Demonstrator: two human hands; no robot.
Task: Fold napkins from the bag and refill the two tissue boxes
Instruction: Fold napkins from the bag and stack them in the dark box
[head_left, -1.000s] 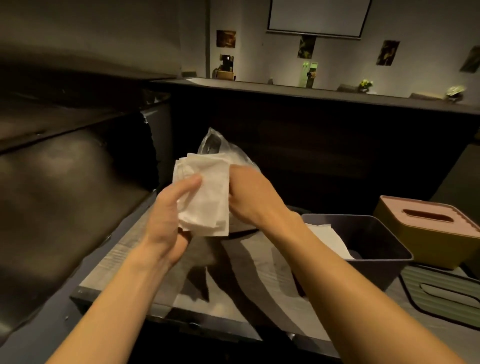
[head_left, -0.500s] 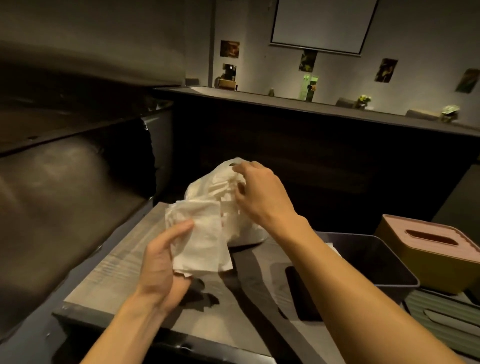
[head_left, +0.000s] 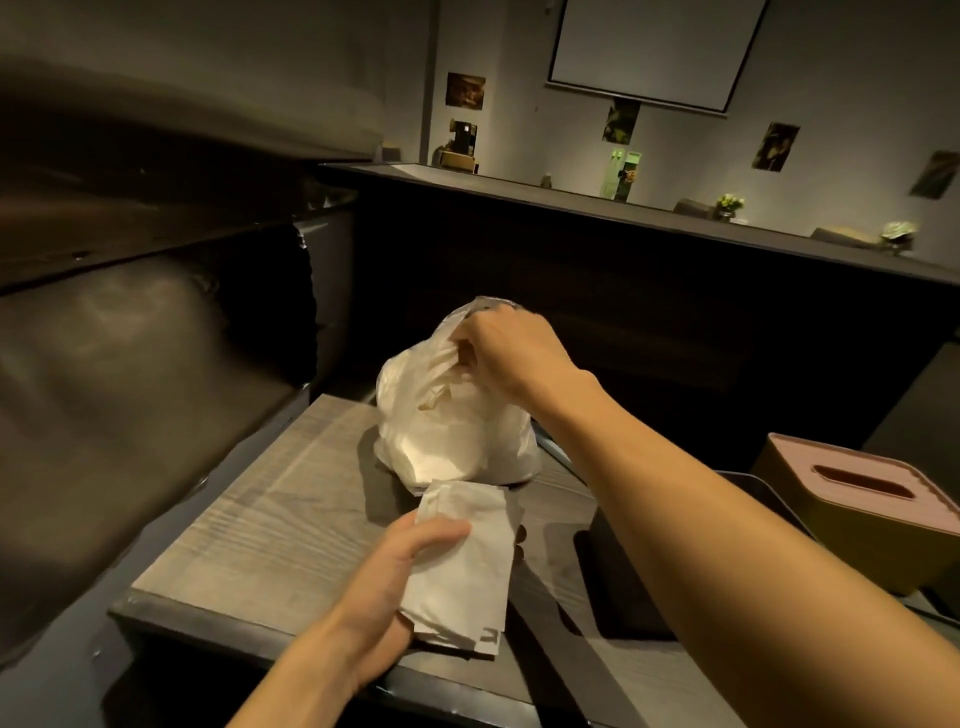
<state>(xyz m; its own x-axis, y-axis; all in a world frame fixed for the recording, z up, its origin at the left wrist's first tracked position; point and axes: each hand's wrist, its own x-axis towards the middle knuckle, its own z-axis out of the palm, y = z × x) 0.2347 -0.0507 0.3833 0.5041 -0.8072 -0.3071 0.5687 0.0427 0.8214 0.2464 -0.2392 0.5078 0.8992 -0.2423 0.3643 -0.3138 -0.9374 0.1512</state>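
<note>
Two bare hands work over a grey wood-grain table (head_left: 249, 525), which fills the lower middle of the view with a dark padded seat (head_left: 119, 395) along its left edge and a long dark counter (head_left: 623, 270) beyond its far edge. On the far part of the table stands the clear plastic bag (head_left: 447, 436), bulging with white napkins and upright, its mouth gathered at the top. At the table's right edge sits a dark open tissue box (head_left: 613, 582), mostly hidden behind the right forearm, so what lies in it cannot be told. Just beyond that, off the right edge, is a yellow tissue box (head_left: 831, 545) with a pink lid (head_left: 872, 475) on, the slot in the lid facing up. The right hand (head_left: 509, 353) is at the bag's mouth, fingers curled down and pinching the crumpled napkin material at the top of the bag; whether it grips plastic or paper there cannot be told. The left hand (head_left: 395, 582) is near the table's near edge, holding a small folded stack of napkins (head_left: 462, 566), thumb laid across the top face and the other fingers under it, so the grip is clamped on the stack. The stack is tilted, its far corner close to the foot of the bag and its near corner close over the near edge.
</note>
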